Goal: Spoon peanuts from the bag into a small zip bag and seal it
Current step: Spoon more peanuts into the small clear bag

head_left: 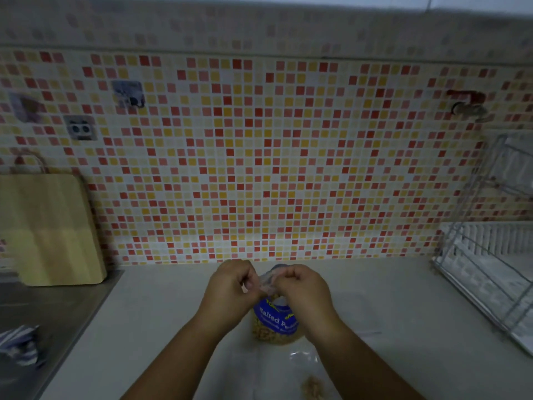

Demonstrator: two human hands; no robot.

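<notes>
1. The peanut bag (pixel 274 321) stands upright on the pale desk (pixel 158 313). It is clear plastic with a blue label, and peanuts fill its lower part.
2. Both hands are at the top of the peanut bag. The left hand (pixel 230 287) is on its left side and the right hand (pixel 302 287) on its right, with the fingers of each curled in.
3. Each hand pinches the crumpled clear plastic at the bag's mouth, and the knuckles nearly meet above the label. Whether the mouth is open or closed cannot be told, because the fingers hide it.
4. Just in front of the peanut bag, toward the person, a small zip bag (pixel 302 356) lies flat on the desk. It is transparent and hard to trace, with a little heap of peanuts (pixel 313 388) at its near end.
5. Behind the peanut bag rises a mosaic tiled wall (pixel 259 157) of red, orange and yellow squares.
6. Well to the left of the peanut bag, a wooden cutting board (pixel 52 229) leans against that wall. Below it is a steel sink surface (pixel 43 313) with a striped cloth (pixel 20 345) on it.
7. Well to the right of the peanut bag stands a wire dish rack (pixel 490 269).
</notes>
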